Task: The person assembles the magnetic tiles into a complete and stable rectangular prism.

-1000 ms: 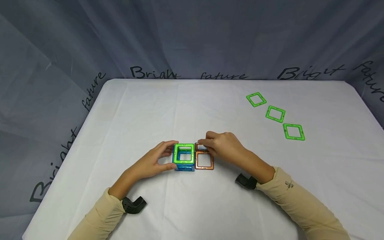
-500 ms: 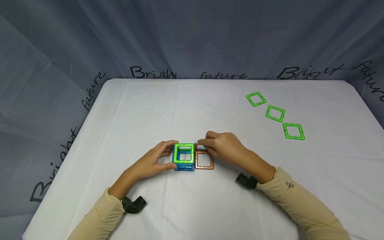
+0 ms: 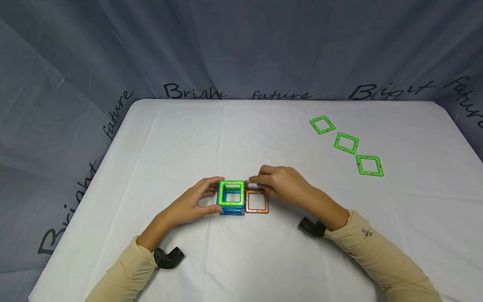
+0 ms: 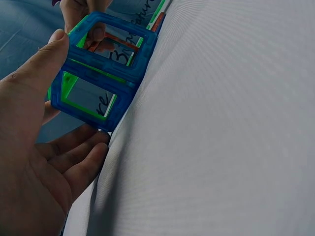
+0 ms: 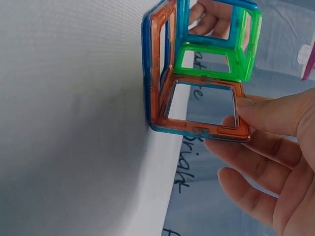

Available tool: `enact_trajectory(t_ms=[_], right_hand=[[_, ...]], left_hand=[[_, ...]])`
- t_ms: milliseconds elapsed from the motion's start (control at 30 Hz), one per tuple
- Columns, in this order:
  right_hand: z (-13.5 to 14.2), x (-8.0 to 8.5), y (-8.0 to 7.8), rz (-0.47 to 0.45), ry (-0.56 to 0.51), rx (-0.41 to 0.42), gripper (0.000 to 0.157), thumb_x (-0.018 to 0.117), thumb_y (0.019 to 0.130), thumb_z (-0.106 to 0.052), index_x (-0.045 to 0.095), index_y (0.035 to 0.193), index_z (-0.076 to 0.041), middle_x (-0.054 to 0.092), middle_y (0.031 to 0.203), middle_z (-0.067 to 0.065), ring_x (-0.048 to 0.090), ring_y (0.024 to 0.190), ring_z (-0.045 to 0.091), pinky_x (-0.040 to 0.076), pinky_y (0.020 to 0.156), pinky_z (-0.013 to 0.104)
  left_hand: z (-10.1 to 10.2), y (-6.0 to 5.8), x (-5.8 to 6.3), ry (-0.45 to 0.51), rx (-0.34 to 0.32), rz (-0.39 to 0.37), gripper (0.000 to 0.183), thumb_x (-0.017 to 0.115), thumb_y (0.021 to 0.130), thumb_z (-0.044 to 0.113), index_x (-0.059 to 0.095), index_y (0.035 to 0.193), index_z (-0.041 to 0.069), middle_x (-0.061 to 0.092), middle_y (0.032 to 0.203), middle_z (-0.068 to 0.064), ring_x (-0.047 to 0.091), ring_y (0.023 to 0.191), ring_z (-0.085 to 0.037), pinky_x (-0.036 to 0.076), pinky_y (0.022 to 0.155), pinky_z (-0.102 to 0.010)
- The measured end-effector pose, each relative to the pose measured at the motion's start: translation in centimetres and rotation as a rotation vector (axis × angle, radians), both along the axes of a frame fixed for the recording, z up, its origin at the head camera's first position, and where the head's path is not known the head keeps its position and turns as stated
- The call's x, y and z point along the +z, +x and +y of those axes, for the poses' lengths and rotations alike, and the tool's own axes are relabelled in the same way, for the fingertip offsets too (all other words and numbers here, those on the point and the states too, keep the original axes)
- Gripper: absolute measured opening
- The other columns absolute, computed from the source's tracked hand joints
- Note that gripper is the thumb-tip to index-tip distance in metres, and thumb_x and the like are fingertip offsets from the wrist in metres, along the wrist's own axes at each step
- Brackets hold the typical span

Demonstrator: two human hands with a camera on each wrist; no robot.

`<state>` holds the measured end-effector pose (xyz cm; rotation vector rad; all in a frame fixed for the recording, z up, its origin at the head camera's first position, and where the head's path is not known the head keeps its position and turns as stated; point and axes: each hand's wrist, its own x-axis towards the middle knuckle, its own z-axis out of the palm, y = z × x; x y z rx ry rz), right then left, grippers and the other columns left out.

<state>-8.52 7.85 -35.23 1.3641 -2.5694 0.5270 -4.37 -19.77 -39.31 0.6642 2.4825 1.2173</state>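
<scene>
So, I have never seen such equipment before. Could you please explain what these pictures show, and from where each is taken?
There is no robot here, only a person's two bare hands. The wide view comes from a camera on the head, looking down. The two close views come from cameras on the wrists, so the table looks tilted there. On the white table lie three loose green frames and a flat orange frame, beside a blue and green structure. The left hand grips this structure. The right hand pinches an upright orange frame, standing at the flat one's far edge.
</scene>
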Motion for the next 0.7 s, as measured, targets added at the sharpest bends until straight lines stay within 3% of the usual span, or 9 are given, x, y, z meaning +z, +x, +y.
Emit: enact_trajectory(t_ms=[700], right_hand=[[0.76, 0.45, -0.42, -0.046, 0.005, 0.017, 0.028, 0.07, 0.078, -0.006, 0.069, 0.105, -0.011, 0.064, 0.086, -0.002, 0.058, 0.069, 0.008, 0.049, 0.059, 0.021]], left_hand=[[0.07, 0.0, -0.03, 0.01, -0.003, 0.009, 0.071, 0.068, 0.08, 0.035, 0.031, 0.139, 0.021, 0.044, 0.131, -0.004, 0.054, 0.115, -0.021, 0.046, 0.097, -0.032]])
